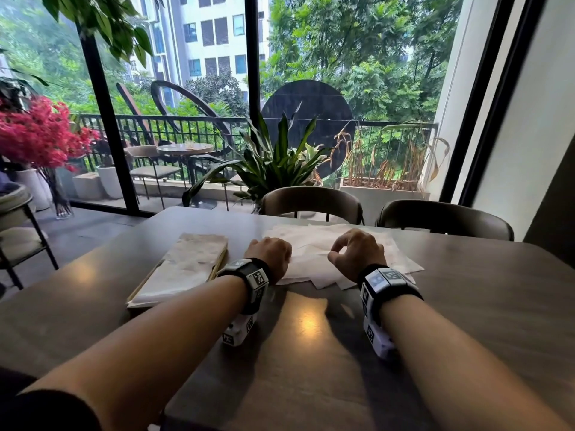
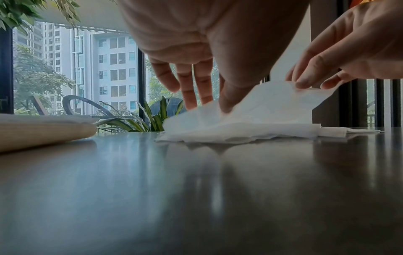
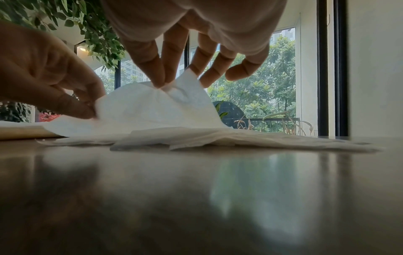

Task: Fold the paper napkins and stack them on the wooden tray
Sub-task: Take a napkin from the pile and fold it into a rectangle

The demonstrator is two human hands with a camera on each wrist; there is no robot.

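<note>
A loose pile of white paper napkins (image 1: 314,244) lies on the dark table ahead of me. My left hand (image 1: 270,253) and right hand (image 1: 354,251) are both on it, knuckles up. In the wrist views each hand pinches the near edge of the top napkin (image 3: 152,107) and holds it raised off the pile. The right hand (image 3: 162,84) pinches it between thumb and forefinger; the left hand (image 2: 218,105) grips its left side. The wooden tray (image 1: 219,263) sits left of the pile with folded napkins (image 1: 186,262) stacked on it.
The table (image 1: 311,353) runs bare toward me, with a lamp glare between my wrists. Two dark chairs (image 1: 311,202) (image 1: 445,217) stand at its far edge. Plants and glass doors are behind them. Another chair (image 1: 18,231) is at the left.
</note>
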